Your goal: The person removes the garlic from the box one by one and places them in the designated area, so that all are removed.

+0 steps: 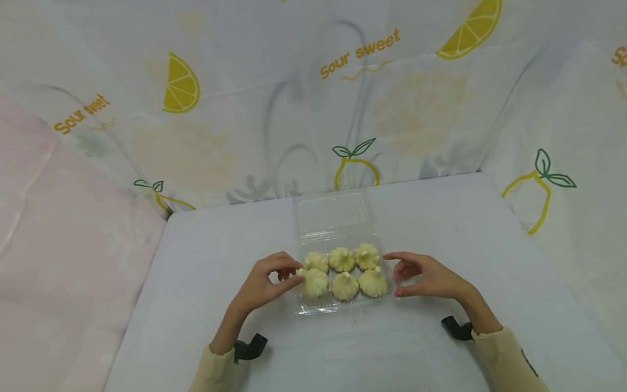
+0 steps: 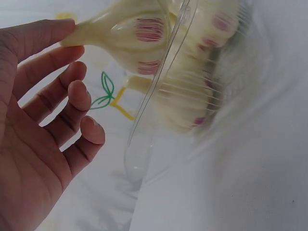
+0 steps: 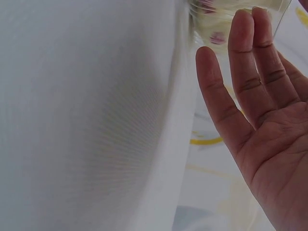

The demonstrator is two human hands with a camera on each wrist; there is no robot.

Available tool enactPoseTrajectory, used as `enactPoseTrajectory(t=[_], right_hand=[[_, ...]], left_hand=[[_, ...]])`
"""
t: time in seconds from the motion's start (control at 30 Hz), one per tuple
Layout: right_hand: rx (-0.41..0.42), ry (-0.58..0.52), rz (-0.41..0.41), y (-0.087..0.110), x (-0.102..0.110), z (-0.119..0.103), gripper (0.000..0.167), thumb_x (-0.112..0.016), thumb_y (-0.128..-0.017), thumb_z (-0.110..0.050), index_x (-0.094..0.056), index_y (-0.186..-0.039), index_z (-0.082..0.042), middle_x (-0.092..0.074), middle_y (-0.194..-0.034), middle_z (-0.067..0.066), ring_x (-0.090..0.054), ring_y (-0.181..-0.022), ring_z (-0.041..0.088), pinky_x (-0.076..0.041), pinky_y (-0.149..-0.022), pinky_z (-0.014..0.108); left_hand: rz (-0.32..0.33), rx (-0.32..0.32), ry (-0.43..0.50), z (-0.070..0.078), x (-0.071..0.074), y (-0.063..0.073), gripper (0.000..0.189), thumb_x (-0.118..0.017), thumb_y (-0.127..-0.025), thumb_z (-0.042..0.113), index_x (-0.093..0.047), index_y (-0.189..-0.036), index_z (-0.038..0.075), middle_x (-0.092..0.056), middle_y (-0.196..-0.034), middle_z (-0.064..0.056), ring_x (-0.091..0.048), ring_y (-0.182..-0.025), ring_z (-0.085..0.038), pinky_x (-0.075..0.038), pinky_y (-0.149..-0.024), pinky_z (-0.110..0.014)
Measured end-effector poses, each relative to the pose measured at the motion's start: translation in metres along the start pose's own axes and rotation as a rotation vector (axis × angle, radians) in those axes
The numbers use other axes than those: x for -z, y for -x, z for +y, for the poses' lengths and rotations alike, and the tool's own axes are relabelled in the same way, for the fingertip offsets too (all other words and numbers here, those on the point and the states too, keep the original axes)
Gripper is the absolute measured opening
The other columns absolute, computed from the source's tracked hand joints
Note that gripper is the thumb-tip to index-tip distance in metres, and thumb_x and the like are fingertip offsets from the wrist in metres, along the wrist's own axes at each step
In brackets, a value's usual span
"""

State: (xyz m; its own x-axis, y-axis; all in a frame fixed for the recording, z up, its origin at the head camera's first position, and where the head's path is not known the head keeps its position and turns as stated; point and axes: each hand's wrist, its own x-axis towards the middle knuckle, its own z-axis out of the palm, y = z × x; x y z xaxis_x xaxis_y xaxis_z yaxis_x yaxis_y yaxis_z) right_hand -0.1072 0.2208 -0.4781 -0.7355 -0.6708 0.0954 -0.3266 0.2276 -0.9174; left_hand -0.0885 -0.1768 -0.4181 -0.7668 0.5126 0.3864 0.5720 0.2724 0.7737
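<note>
At the far left, a pale pink cloth (image 1: 59,245) hangs beside a white-covered desk (image 1: 215,234). Next comes the person's left hand (image 1: 264,280), reaching in from the near edge, with a black wrist piece (image 1: 251,348) below it. Its grip is clamped: thumb and index finger pinch the stem of a garlic bulb (image 1: 314,283), the other fingers loosely bent.

That bulb sits at the front left place of a clear plastic container (image 1: 338,309), its stem pointing left towards the hand. Whether it rests on the bottom or hangs slightly above it, I cannot tell. Five more bulbs fill the other places: a back left bulb (image 1: 315,261), back middle bulb (image 1: 341,259), back right bulb (image 1: 367,256), front middle bulb (image 1: 345,287) and front right bulb (image 1: 373,283). The lid (image 1: 333,212) lies folded back on the far side.

Just beside the container's right edge is the right hand (image 1: 426,276), thumb and index finger apart, holding nothing; contact with the rim is unclear.

The step in hand seems to be handling the front left bulb, whether setting or lifting it. The next move probably calls for a steady pinch, keeping the bulb clear of the rim and its neighbours, with the right hand ready to steady the container.
</note>
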Motion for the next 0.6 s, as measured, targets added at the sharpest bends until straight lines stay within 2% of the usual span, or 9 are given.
enactPoseTrajectory(t=[0.07,0.17,0.37,0.6], right_hand=[[-0.004,0.001,0.000,0.000,0.000,0.001,0.074,-0.083,-0.080,-0.010,-0.046,-0.142,0.000,-0.065,-0.099,0.010,-0.065,-0.090,0.023,-0.054,-0.084,0.038],[-0.003,0.003,-0.001,0.000,-0.001,0.001,0.073,-0.083,-0.080,-0.011,-0.045,-0.142,0.000,-0.065,-0.099,0.010,-0.065,-0.089,0.023,-0.054,-0.084,0.038],[-0.008,0.000,-0.003,0.000,0.000,0.000,0.073,-0.083,-0.080,-0.011,-0.046,-0.142,0.000,-0.065,-0.099,0.009,-0.065,-0.089,0.022,-0.054,-0.084,0.039],[0.009,0.005,-0.002,0.000,0.000,-0.001,0.073,-0.083,-0.080,-0.008,-0.045,-0.142,0.003,-0.065,-0.099,0.010,-0.065,-0.089,0.025,-0.054,-0.083,0.040]], left_hand=[[0.020,-0.008,0.007,-0.001,0.003,0.001,0.019,-0.076,-0.080,-0.009,-0.072,-0.095,0.002,-0.063,-0.082,-0.006,-0.053,-0.066,-0.026,-0.043,-0.057,-0.028],[0.044,-0.018,0.026,-0.003,0.006,0.002,0.021,-0.075,-0.080,-0.011,-0.072,-0.096,0.002,-0.063,-0.083,-0.006,-0.052,-0.067,-0.021,-0.044,-0.057,-0.027],[0.084,0.013,0.083,-0.008,0.014,0.007,0.023,-0.072,-0.081,-0.014,-0.071,-0.097,0.002,-0.063,-0.085,-0.006,-0.052,-0.073,-0.015,-0.046,-0.062,-0.025],[0.142,0.023,0.147,-0.013,0.023,0.012,0.024,-0.067,-0.081,-0.019,-0.068,-0.098,-0.002,-0.062,-0.087,-0.011,-0.054,-0.076,-0.015,-0.048,-0.064,-0.025]])
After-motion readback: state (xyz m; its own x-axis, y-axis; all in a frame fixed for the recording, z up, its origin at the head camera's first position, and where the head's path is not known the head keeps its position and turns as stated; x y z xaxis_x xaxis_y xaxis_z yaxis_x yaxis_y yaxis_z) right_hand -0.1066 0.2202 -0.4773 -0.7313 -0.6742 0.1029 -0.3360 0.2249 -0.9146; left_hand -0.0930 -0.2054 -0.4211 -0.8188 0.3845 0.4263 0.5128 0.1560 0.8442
